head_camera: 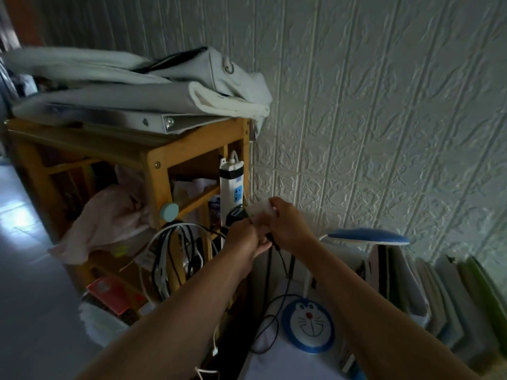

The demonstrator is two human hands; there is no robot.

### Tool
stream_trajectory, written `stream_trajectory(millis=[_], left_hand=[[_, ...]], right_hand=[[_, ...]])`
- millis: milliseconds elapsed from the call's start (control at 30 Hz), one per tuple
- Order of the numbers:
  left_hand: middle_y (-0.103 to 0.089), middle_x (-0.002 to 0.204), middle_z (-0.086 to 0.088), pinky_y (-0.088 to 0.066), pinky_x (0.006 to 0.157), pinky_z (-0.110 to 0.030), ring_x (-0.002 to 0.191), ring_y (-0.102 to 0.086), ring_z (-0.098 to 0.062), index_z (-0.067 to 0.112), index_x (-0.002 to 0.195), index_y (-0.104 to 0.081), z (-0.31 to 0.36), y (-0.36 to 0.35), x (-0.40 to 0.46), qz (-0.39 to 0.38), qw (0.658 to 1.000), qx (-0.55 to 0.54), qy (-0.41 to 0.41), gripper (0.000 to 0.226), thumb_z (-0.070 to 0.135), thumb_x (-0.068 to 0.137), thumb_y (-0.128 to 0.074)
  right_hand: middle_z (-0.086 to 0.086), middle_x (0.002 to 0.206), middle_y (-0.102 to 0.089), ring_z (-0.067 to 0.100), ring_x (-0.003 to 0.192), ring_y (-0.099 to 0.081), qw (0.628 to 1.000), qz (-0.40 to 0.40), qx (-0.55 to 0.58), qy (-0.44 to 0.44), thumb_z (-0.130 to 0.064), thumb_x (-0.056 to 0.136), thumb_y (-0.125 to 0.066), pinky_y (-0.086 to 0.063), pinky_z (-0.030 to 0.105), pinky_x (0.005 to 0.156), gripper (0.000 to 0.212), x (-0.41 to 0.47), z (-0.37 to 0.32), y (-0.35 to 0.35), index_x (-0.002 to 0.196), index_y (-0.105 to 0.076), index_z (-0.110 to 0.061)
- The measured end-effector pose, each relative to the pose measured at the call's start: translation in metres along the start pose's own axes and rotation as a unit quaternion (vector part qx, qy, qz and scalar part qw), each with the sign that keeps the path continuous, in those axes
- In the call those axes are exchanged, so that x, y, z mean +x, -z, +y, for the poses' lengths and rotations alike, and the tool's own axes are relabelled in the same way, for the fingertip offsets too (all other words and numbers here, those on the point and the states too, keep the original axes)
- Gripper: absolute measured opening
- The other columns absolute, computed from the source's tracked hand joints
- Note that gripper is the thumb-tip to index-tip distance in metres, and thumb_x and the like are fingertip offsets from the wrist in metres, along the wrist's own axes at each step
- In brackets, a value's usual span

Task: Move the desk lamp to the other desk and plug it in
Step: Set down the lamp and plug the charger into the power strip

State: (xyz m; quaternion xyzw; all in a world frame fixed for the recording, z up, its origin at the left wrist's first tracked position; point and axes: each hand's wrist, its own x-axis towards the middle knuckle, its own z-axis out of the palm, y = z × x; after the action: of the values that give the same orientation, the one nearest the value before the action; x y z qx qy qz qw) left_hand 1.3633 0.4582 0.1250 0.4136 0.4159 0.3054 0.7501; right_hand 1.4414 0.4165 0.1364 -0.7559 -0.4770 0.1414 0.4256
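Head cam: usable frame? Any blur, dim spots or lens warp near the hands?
Head view: dim overall, with daylight glare on the floor at left. The white object in the right hand is smeared by motion blur; the left hand is sharper. Wide-angle warp bends the wall panel lines. The power strip and lamp base stay legible.

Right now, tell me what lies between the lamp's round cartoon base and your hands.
In the head view, only the black cord runs from the base up to the hands.
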Motion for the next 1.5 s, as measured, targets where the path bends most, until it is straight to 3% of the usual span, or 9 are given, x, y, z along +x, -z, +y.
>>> stream_trajectory(millis=[100, 233, 300, 433, 633, 800, 967, 1233, 1500], left_hand=[[-0.064, 0.063, -0.002, -0.043, 0.077, -0.032, 0.06, -0.059, -0.014, 0.008, 0.081, -0.051, 0.012, 0.007, 0.008, -0.051, 0.998, 0.038, 0.008, 0.028, 0.014, 0.099, -0.03], [-0.059, 0.126, -0.015, -0.044, 0.086, -0.036, 0.112, -0.06, -0.031, 0.002, 0.116, -0.054, 0.027, 0.013, 0.015, -0.044, 0.996, 0.069, 0.017, 0.031, 0.014, 0.1, -0.03], [-0.054, 0.138, -0.018, -0.043, 0.089, -0.034, 0.127, -0.052, -0.032, 0.003, 0.127, -0.05, 0.031, 0.015, 0.021, -0.048, 0.996, 0.081, 0.009, 0.033, 0.009, 0.099, -0.033], [-0.063, 0.125, -0.024, -0.049, 0.065, -0.024, 0.115, -0.062, -0.035, -0.004, 0.124, -0.053, 0.03, 0.019, 0.026, -0.01, 0.992, 0.119, -0.046, 0.033, 0.003, 0.092, -0.048], [-0.063, 0.121, -0.026, -0.05, 0.055, -0.023, 0.107, -0.065, -0.038, -0.002, 0.128, -0.049, 0.034, 0.023, 0.028, 0.06, 0.979, 0.155, -0.118, 0.04, 0.0, 0.088, -0.054], [-0.063, 0.12, -0.026, -0.054, 0.068, -0.033, 0.105, -0.064, -0.04, 0.0, 0.127, -0.05, 0.033, 0.022, 0.028, 0.115, 0.957, 0.209, -0.164, 0.042, -0.002, 0.085, -0.055], [-0.061, 0.123, -0.023, -0.048, 0.098, -0.05, 0.113, -0.059, -0.039, 0.002, 0.123, -0.054, 0.031, 0.022, 0.026, 0.149, 0.938, 0.251, -0.187, 0.043, 0.001, 0.081, -0.059], [-0.063, 0.112, -0.022, -0.054, 0.087, -0.047, 0.106, -0.061, -0.041, 0.014, 0.096, -0.054, 0.032, 0.025, 0.038, 0.168, 0.929, 0.258, -0.205, 0.022, 0.002, 0.08, -0.062], [-0.058, 0.107, -0.002, -0.044, 0.075, -0.026, 0.104, -0.057, -0.021, 0.011, 0.113, -0.055, 0.032, 0.024, 0.041, 0.181, 0.901, 0.317, -0.235, 0.032, 0.007, 0.082, -0.062]], right_hand=[[0.015, 0.111, -0.066, 0.03, 0.101, -0.062, 1.0, 0.004, -0.016, 0.009, -0.02, 0.087, -0.053, -0.044, 0.03, 0.073, 0.031, 0.013, -0.01, -0.001, 0.116, -0.055, -0.009], [0.018, 0.11, -0.068, 0.031, 0.097, -0.064, 0.995, 0.051, -0.08, 0.029, -0.013, 0.087, -0.054, -0.046, 0.028, 0.073, 0.028, 0.03, -0.019, -0.003, 0.114, -0.061, -0.008], [0.02, 0.106, -0.069, 0.032, 0.094, -0.065, 0.991, 0.061, -0.11, 0.035, -0.011, 0.085, -0.057, -0.05, 0.032, 0.076, 0.026, 0.036, -0.022, -0.003, 0.11, -0.063, -0.006], [0.018, 0.111, -0.067, 0.031, 0.099, -0.063, 0.982, 0.043, -0.18, 0.041, -0.012, 0.084, -0.059, -0.049, 0.032, 0.079, 0.028, 0.047, -0.024, -0.004, 0.111, -0.063, -0.007], [0.014, 0.116, -0.064, 0.029, 0.103, -0.061, 0.974, 0.013, -0.222, 0.045, -0.014, 0.086, -0.059, -0.043, 0.028, 0.074, 0.027, 0.056, -0.026, -0.005, 0.112, -0.062, -0.011], [0.013, 0.118, -0.063, 0.028, 0.105, -0.062, 0.975, -0.01, -0.215, 0.048, -0.009, 0.082, -0.065, -0.053, 0.035, 0.088, 0.035, 0.06, -0.024, 0.0, 0.117, -0.061, -0.013], [0.013, 0.121, -0.062, 0.028, 0.108, -0.061, 0.974, -0.019, -0.218, 0.064, -0.009, 0.08, -0.068, -0.052, 0.035, 0.091, 0.039, 0.067, -0.024, 0.004, 0.118, -0.062, -0.013], [0.012, 0.121, -0.062, 0.029, 0.109, -0.061, 0.973, -0.022, -0.221, 0.07, -0.013, 0.081, -0.064, -0.051, 0.035, 0.089, 0.036, 0.071, -0.022, 0.005, 0.118, -0.062, -0.012], [0.014, 0.115, -0.065, 0.029, 0.102, -0.063, 0.975, -0.02, -0.207, 0.073, -0.015, 0.084, -0.063, -0.055, 0.036, 0.085, 0.029, 0.067, -0.015, 0.003, 0.112, -0.064, -0.007]])
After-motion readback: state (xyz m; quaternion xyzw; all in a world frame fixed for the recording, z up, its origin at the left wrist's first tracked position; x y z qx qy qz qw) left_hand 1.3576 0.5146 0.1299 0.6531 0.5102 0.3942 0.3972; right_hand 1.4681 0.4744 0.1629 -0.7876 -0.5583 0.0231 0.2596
